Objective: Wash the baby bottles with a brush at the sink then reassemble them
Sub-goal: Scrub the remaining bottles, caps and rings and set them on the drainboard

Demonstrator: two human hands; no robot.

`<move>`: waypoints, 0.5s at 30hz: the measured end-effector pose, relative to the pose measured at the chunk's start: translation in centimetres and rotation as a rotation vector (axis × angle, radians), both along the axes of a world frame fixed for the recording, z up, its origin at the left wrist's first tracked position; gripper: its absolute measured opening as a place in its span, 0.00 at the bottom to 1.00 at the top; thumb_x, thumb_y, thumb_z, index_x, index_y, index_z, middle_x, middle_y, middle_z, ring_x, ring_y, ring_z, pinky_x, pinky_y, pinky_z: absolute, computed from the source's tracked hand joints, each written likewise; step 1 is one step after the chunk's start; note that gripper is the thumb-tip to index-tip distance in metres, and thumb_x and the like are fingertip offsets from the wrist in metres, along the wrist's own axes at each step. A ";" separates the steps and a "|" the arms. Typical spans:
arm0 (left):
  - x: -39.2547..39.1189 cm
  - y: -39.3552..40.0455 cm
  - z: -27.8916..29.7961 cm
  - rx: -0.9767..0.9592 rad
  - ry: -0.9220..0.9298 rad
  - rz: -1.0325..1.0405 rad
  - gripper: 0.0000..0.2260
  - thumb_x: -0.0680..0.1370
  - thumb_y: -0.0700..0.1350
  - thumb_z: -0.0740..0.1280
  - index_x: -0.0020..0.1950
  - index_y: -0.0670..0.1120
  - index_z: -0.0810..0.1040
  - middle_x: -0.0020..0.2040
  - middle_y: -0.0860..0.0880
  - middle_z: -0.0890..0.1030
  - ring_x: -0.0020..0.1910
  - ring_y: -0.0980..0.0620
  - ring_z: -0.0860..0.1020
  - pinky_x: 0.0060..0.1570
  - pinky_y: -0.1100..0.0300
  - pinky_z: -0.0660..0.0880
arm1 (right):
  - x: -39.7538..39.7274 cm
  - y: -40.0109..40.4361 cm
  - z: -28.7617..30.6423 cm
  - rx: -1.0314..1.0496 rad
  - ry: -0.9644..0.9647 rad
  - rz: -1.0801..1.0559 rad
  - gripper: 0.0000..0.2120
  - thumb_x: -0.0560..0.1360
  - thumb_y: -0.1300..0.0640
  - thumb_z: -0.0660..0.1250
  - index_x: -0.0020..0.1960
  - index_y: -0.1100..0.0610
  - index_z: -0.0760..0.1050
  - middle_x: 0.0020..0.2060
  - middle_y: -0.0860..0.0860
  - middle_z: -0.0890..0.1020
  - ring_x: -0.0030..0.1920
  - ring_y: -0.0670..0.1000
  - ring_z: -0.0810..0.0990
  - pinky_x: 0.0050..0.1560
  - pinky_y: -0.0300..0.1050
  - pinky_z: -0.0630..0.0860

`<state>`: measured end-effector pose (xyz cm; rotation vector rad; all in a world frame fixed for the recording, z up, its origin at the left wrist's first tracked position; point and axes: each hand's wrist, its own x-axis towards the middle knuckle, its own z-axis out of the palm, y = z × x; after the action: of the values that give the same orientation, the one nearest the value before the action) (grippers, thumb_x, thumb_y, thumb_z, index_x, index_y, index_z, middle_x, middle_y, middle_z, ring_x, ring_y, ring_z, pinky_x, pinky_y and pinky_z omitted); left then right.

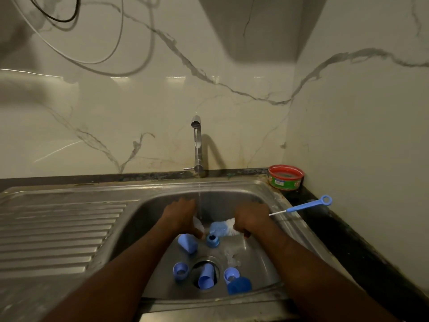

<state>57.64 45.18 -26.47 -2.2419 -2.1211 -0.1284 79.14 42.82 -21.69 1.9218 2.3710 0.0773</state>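
Two hands work inside the steel sink (267,194) under a thin stream from the tap (197,145), which stands at the basin's back rim. The left hand (181,216) has its fingers curled around a clear piece, too blurred to name, just left of the stream. The right hand (251,219) has its fingers clamped on a white-bristled bottle brush (228,227), whose head sits against the pale blue bottle part (217,228) between the two hands. Just below them a blue collar ring (212,240) and a blue cap (187,244) lie on the basin floor. Nearer the front edge, a blue tube-shaped piece (206,276) lies across the drain, with a light blue ring (180,271) left of it and another ring (231,274) right of it, touching a darker blue cap (240,285). On the dark desk at the sink's right rim lies a thin blue-handled brush (301,206), and a red-rimmed tub (286,177) stands in the back right corner
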 end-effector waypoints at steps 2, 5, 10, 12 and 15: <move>0.3 0.0 -0.1 -0.020 -0.086 -0.017 0.35 0.64 0.62 0.80 0.66 0.54 0.72 0.63 0.50 0.76 0.58 0.50 0.76 0.56 0.55 0.78 | 0.1 0.1 0.2 0.079 -0.003 -0.018 0.13 0.80 0.55 0.67 0.63 0.55 0.78 0.60 0.52 0.81 0.60 0.53 0.79 0.60 0.48 0.73; 0.6 -0.2 -0.6 -0.106 -0.278 -0.021 0.35 0.65 0.55 0.82 0.68 0.54 0.71 0.64 0.50 0.71 0.56 0.50 0.74 0.38 0.61 0.81 | -0.1 0.2 0.6 0.182 0.010 -0.043 0.13 0.82 0.52 0.64 0.63 0.53 0.78 0.62 0.51 0.80 0.62 0.53 0.79 0.60 0.47 0.72; 0.1 -0.8 -0.3 -0.132 -0.423 -0.107 0.25 0.76 0.51 0.74 0.70 0.49 0.67 0.65 0.46 0.73 0.58 0.49 0.77 0.56 0.53 0.80 | -0.8 -0.4 1.5 0.276 0.062 -0.048 0.10 0.80 0.50 0.65 0.58 0.51 0.80 0.56 0.50 0.82 0.57 0.51 0.81 0.51 0.45 0.73; 0.0 -1.2 -0.1 -0.071 -0.532 -0.084 0.26 0.77 0.48 0.74 0.69 0.47 0.66 0.64 0.46 0.73 0.58 0.51 0.76 0.55 0.58 0.78 | -1.1 -0.8 2.1 0.346 0.128 -0.058 0.10 0.79 0.49 0.66 0.58 0.51 0.79 0.55 0.50 0.82 0.54 0.51 0.82 0.46 0.44 0.70; 0.1 -1.9 1.6 0.120 -0.708 0.026 0.29 0.71 0.48 0.79 0.65 0.48 0.66 0.57 0.51 0.75 0.53 0.56 0.75 0.42 0.70 0.70 | -1.2 -1.2 3.7 0.454 0.275 -0.029 0.12 0.81 0.46 0.63 0.60 0.52 0.76 0.55 0.50 0.82 0.53 0.51 0.82 0.45 0.44 0.69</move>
<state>57.72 43.26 -24.92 -2.3140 -2.3277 -1.1678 77.95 41.65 -18.01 2.2901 2.6839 0.4069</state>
